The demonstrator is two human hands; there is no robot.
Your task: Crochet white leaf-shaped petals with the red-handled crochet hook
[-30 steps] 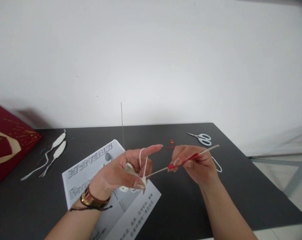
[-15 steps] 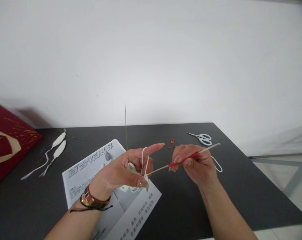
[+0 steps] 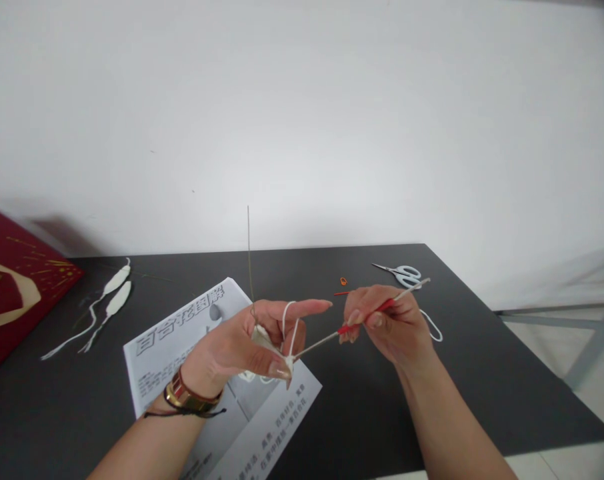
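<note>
My left hand (image 3: 252,340) pinches a small white crochet piece (image 3: 265,337) between thumb and fingers, its index finger stretched out to the right. White yarn (image 3: 293,337) loops over that finger and runs down to the piece. A thin wire (image 3: 249,253) stands up from the work behind the hand. In my right hand (image 3: 387,327) is a crochet hook (image 3: 349,327) with a red grip, held like a pencil. Its metal shaft points left and down, the tip meeting the white stitches by my left thumb; the tip itself is hidden.
Under my left hand lies a printed sheet (image 3: 282,420) on the dark table (image 3: 362,427). Scissors (image 3: 405,275), an orange stitch marker (image 3: 343,281) and a red stick (image 3: 341,293) lie behind my right hand. Two white crocheted petals (image 3: 118,299) rest left, near a red bag (image 3: 27,287).
The hook's back end has swung slightly down and left, and its shaft is a little steeper. My left fingertips and the white piece have shifted slightly down and left.
</note>
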